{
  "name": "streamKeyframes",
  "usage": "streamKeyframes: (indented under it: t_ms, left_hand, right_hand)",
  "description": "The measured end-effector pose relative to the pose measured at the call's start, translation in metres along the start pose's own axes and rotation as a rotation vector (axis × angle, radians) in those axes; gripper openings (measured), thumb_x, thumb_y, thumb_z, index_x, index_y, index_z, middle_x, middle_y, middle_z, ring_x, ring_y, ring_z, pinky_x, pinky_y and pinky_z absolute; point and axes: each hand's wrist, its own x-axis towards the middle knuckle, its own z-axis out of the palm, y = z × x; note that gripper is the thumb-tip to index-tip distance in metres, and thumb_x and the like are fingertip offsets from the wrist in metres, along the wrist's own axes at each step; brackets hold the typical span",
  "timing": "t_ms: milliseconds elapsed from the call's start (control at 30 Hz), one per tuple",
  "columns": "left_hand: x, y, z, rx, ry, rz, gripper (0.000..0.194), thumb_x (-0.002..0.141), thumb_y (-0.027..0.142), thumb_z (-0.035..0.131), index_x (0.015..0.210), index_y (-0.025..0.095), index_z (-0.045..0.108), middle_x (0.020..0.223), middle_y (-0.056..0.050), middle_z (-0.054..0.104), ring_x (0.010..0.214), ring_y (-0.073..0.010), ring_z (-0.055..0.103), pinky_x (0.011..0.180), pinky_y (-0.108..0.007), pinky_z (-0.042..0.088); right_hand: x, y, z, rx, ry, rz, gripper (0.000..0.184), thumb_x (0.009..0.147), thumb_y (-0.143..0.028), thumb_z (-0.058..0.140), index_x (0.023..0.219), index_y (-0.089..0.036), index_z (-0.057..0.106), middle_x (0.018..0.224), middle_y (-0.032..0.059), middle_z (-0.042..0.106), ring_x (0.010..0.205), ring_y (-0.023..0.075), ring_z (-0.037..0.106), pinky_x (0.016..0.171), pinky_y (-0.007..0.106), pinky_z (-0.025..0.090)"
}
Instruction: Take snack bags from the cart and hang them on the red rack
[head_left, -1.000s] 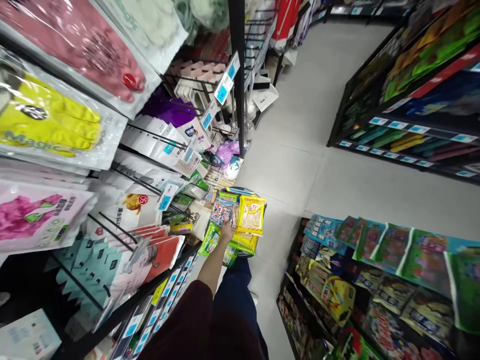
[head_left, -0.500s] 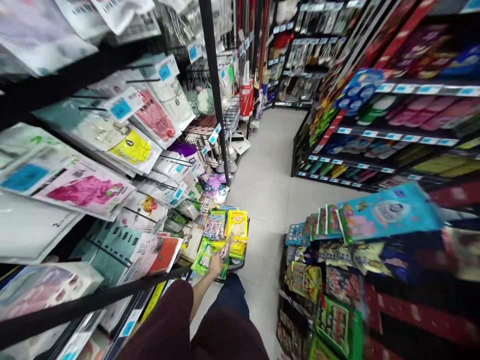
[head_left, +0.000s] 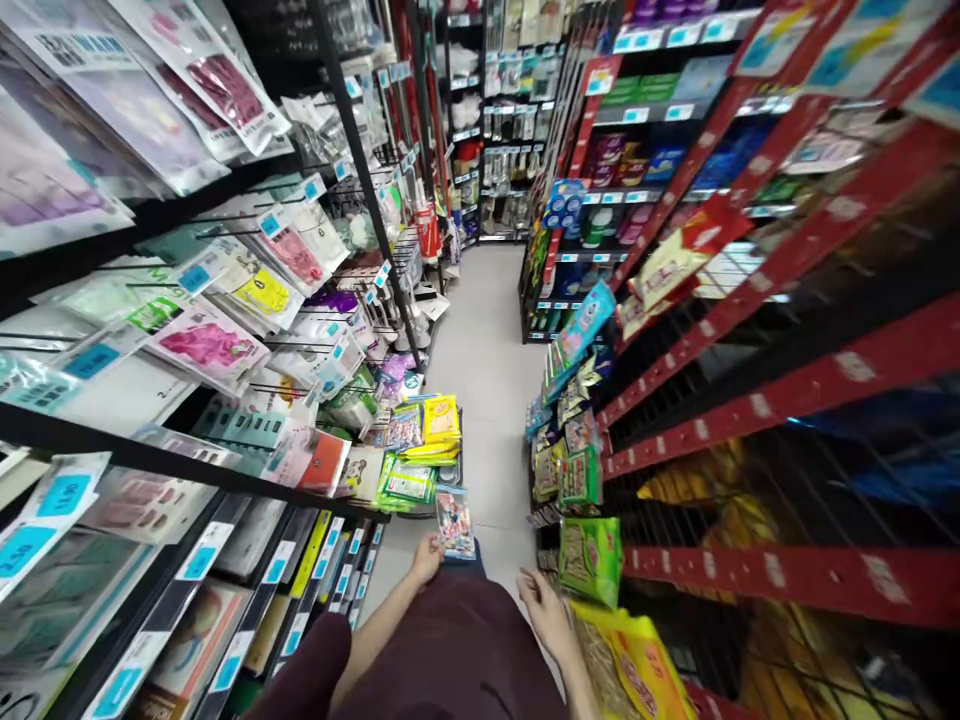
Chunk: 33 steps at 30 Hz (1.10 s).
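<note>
My left hand (head_left: 427, 558) is closed on the edge of a small clear snack packet (head_left: 455, 522) with a colourful print, held in front of my legs. My right hand (head_left: 541, 605) hangs in the aisle, slightly curled with its fingers apart and nothing in them. It is close to a green snack bag (head_left: 590, 560) and a yellow snack bag (head_left: 634, 660) hanging on the right rack. Ahead of my left hand, a dark basket (head_left: 460, 470) holds yellow packets (head_left: 441, 420), green packets (head_left: 407, 480) and a multicoloured packet (head_left: 405, 428).
On the left, a black shelf bears bagged gloves (head_left: 208, 340) and boxed goods with blue price tags. Red-railed racks (head_left: 750, 400) with hanging snack bags line the right. A pale tiled floor (head_left: 480, 340) runs between them to shelves at the far end.
My left hand has drawn back from the basket toward my body with the small packet. My right hand has come into view. The camera has turned to the right.
</note>
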Motion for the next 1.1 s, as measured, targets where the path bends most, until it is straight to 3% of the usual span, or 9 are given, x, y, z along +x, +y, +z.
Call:
streamKeyframes:
  t_ms: [100, 200, 367, 500, 633, 733, 867, 967, 1100]
  left_hand:
    - [-0.011, 0.001, 0.001, -0.026, 0.016, 0.071, 0.017, 0.078, 0.034, 0.063, 0.085, 0.023, 0.052, 0.069, 0.002, 0.052, 0.078, -0.0196, 0.058, 0.064, -0.027, 0.042]
    - [-0.024, 0.004, 0.002, -0.074, -0.051, 0.145, 0.027, 0.071, 0.041, 0.068, 0.084, 0.026, 0.05, 0.067, 0.003, 0.05, 0.068, -0.0156, 0.055, 0.056, -0.024, 0.037]
    - [-0.043, 0.015, 0.01, -0.096, -0.363, 0.259, 0.047, 0.063, 0.049, 0.076, 0.098, 0.025, 0.056, 0.086, 0.0, 0.059, 0.065, -0.0104, 0.052, 0.058, -0.021, 0.037]
    - [-0.053, 0.041, 0.015, -0.044, -0.647, 0.339, 0.052, 0.066, 0.051, 0.076, 0.105, 0.021, 0.061, 0.092, -0.005, 0.063, 0.072, -0.0136, 0.056, 0.06, -0.022, 0.038]
    - [-0.046, 0.073, 0.004, 0.055, -0.874, 0.546, 0.044, 0.081, 0.048, 0.065, 0.113, 0.018, 0.059, 0.104, -0.009, 0.064, 0.095, -0.0203, 0.059, 0.08, -0.029, 0.043]
    - [-0.026, 0.087, -0.013, 0.095, -0.91, 0.621, 0.049, 0.078, 0.046, 0.069, 0.115, 0.017, 0.055, 0.109, -0.01, 0.063, 0.104, -0.0235, 0.057, 0.091, -0.035, 0.041]
    - [-0.008, 0.098, -0.038, 0.113, -0.946, 0.569, 0.079, 0.069, 0.045, 0.078, 0.133, 0.019, 0.041, 0.116, -0.012, 0.063, 0.109, -0.0267, 0.058, 0.094, -0.039, 0.043]
    - [-0.008, 0.115, -0.053, 0.134, -0.839, 0.547, 0.088, 0.068, 0.043, 0.078, 0.139, 0.017, 0.034, 0.116, -0.013, 0.064, 0.107, -0.0271, 0.06, 0.094, -0.038, 0.045]
    - [0.0, 0.147, -0.067, 0.129, -0.685, 0.625, 0.071, 0.07, 0.042, 0.076, 0.129, 0.014, 0.049, 0.113, -0.013, 0.065, 0.103, -0.0273, 0.061, 0.093, -0.036, 0.046]
  right_hand:
    - [-0.019, 0.007, 0.008, 0.042, -0.015, 0.019, 0.059, 0.076, -0.067, 0.044, 0.106, -0.02, 0.063, 0.1, 0.0111, 0.071, 0.093, 0.0286, 0.069, 0.085, 0.034, 0.051]
    - [-0.029, 0.014, 0.014, 0.071, 0.001, 0.038, 0.063, 0.072, -0.071, 0.046, 0.107, -0.02, 0.062, 0.1, 0.013, 0.071, 0.092, 0.0305, 0.069, 0.085, 0.036, 0.051]
    - [-0.035, 0.0, 0.018, 0.264, 0.09, 0.111, 0.079, 0.066, -0.08, 0.049, 0.113, -0.017, 0.059, 0.116, 0.0181, 0.065, 0.105, 0.0305, 0.065, 0.084, 0.034, 0.051]
    - [-0.03, -0.025, 0.031, 0.449, 0.07, 0.123, 0.083, 0.06, -0.082, 0.055, 0.103, -0.012, 0.066, 0.089, 0.014, 0.071, 0.07, 0.0251, 0.069, 0.065, 0.033, 0.054]
    - [-0.015, -0.048, 0.048, 0.491, 0.092, 0.007, 0.072, 0.058, -0.074, 0.067, 0.093, -0.011, 0.075, 0.07, 0.0124, 0.071, 0.044, 0.0168, 0.053, 0.046, 0.031, 0.047]
    - [-0.002, -0.067, 0.061, 0.526, 0.117, -0.048, 0.066, 0.059, -0.065, 0.073, 0.095, -0.01, 0.076, 0.068, 0.0136, 0.071, 0.051, 0.0192, 0.057, 0.046, 0.029, 0.045]
    - [0.009, -0.1, 0.072, 0.544, 0.082, -0.091, 0.06, 0.063, -0.06, 0.074, 0.095, -0.01, 0.076, 0.069, 0.0136, 0.071, 0.057, 0.0218, 0.061, 0.053, 0.032, 0.049]
    - [0.022, -0.126, 0.079, 0.537, -0.001, -0.142, 0.053, 0.067, -0.055, 0.074, 0.097, -0.011, 0.074, 0.073, 0.0135, 0.072, 0.062, 0.0227, 0.063, 0.058, 0.033, 0.05]
    - [0.05, -0.152, 0.095, 0.512, -0.02, -0.169, 0.049, 0.073, -0.053, 0.071, 0.096, -0.01, 0.074, 0.066, 0.0111, 0.071, 0.056, 0.0195, 0.061, 0.057, 0.03, 0.049]
